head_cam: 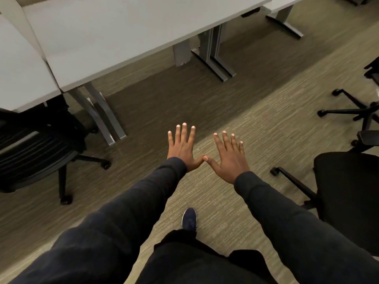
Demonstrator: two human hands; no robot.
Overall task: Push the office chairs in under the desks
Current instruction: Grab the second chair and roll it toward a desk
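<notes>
Black mesh chair (37, 152) sits partly under white desk (20, 78); black padded chair (348, 191) stands apart.

Room light was dim and even, from overhead. The pale surface (102, 27) threw a broad soft shadow onto the carpet (164, 95) below its edge. Its lines bowed toward the frame edges. The black chair (30, 152) at my left looked smeared.

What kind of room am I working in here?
Most likely an open-plan office: long white desks on metal legs, black wheeled office chairs, and carpet flooring.
</notes>
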